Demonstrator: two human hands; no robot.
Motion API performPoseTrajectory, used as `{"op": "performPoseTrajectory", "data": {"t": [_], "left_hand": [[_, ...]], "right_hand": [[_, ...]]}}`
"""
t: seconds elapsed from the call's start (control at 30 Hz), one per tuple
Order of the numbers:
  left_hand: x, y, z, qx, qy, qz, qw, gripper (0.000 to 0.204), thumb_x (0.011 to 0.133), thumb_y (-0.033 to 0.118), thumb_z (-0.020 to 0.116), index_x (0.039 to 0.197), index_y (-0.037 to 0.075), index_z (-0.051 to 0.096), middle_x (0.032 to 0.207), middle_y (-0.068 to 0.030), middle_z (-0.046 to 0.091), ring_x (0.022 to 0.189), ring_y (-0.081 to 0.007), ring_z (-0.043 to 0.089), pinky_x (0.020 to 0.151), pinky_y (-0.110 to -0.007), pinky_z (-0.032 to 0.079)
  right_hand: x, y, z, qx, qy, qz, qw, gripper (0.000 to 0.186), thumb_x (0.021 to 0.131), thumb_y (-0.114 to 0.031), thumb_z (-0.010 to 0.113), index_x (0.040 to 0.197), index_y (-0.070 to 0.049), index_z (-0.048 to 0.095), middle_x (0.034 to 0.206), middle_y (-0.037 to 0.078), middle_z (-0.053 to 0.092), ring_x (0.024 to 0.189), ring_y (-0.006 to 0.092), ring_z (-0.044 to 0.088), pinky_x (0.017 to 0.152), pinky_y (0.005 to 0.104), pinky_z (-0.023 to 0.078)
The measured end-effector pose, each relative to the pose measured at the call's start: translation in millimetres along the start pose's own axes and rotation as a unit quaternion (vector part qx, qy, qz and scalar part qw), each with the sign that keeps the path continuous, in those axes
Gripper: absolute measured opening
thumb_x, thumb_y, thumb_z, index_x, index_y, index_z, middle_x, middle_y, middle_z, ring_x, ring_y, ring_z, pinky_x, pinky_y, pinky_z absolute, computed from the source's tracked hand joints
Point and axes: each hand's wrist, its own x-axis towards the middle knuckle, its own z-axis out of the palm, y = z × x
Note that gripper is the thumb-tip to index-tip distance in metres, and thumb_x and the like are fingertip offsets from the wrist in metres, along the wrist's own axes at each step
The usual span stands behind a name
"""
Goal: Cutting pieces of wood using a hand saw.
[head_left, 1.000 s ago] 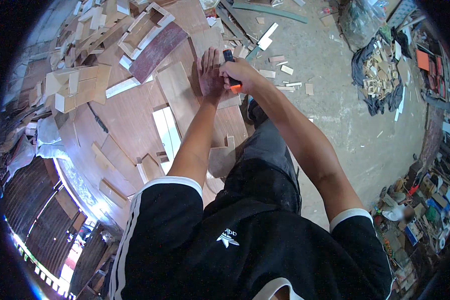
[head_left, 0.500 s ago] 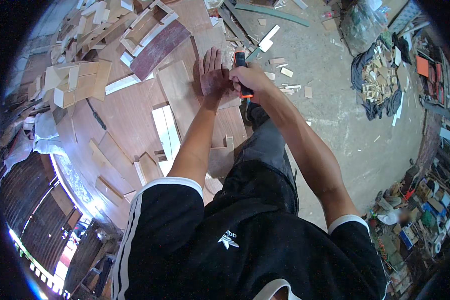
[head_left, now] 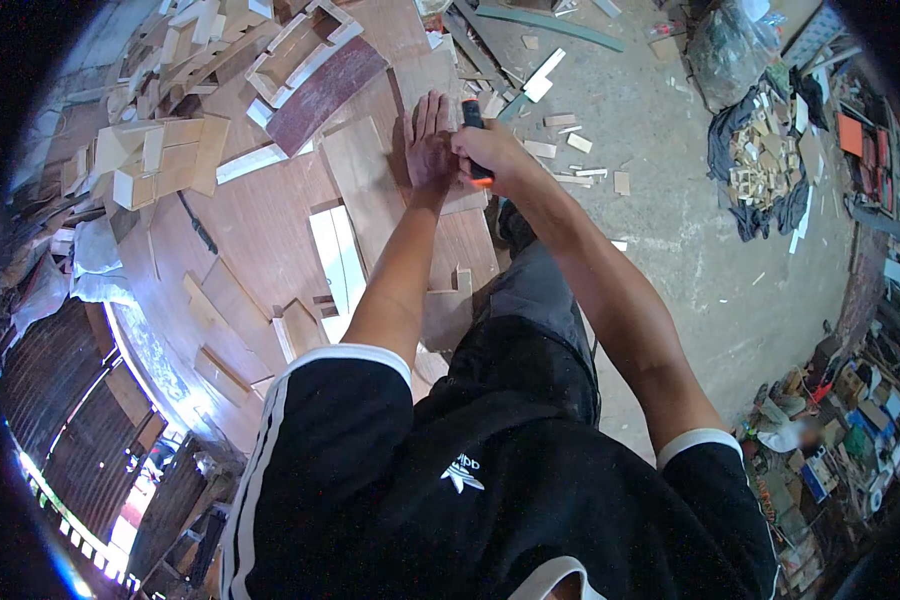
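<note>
My left hand (head_left: 429,150) lies flat with its fingers stretched out, pressing on a pale wooden board (head_left: 426,78) near the right edge of the work surface. Right beside it, my right hand (head_left: 492,153) is closed around a black-and-orange tool handle (head_left: 472,114). Whatever the handle carries below is hidden, so its exact kind cannot be told. Another light board (head_left: 354,165) lies left of my left hand, and a white strip (head_left: 335,255) lies nearer to me.
A dark red panel (head_left: 327,95) and wooden box frames (head_left: 155,160) fill the far left. A thin dark tool (head_left: 198,222) lies on the work surface. Wood offcuts (head_left: 579,143) are scattered on the concrete floor, with a dark sack of scraps (head_left: 760,165) at right.
My right hand and the tool handle have shifted slightly left, closer to my left hand. My left hand stays flat on the board.
</note>
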Motion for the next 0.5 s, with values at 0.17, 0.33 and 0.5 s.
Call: {"op": "performPoseTrajectory", "data": {"t": [0.17,0.33,0.5], "left_hand": [[-6.6,-10.6,1.1,0.034,-0.011,-0.01,0.999,0.061,0.087,0.034,0.045,0.141,0.007,0.039,0.15,-0.009,0.034,0.139,-0.0217,0.029,0.116,-0.044,0.012],[5.8,11.7,3.4,0.014,-0.007,0.01,1.0,0.062,0.086,0.032,0.045,0.143,0.008,0.035,0.151,-0.0076,0.031,0.14,-0.0208,0.027,0.116,-0.044,0.013],[-1.0,-6.8,-5.9,0.052,-0.014,-0.016,0.998,0.062,0.086,0.034,0.045,0.141,0.006,0.038,0.149,-0.0092,0.035,0.14,-0.0212,0.029,0.116,-0.045,0.011]], "right_hand": [[-18.4,-11.8,5.8,-0.073,0.003,0.006,0.997,0.008,0.074,-0.003,0.057,0.076,-0.006,0.05,0.059,0.003,0.049,0.043,0.014,0.048,0.037,0.0296,0.038],[1.7,17.8,-15.9,-0.041,0.034,-0.049,0.997,0.01,0.075,-0.002,0.057,0.077,-0.007,0.049,0.059,0.001,0.048,0.044,0.0122,0.047,0.037,0.0287,0.037],[-25.6,-5.2,-2.0,-0.014,-0.003,0.002,1.0,0.01,0.075,-0.001,0.056,0.076,-0.007,0.049,0.059,0.001,0.046,0.044,0.0121,0.046,0.039,0.028,0.036]]}}
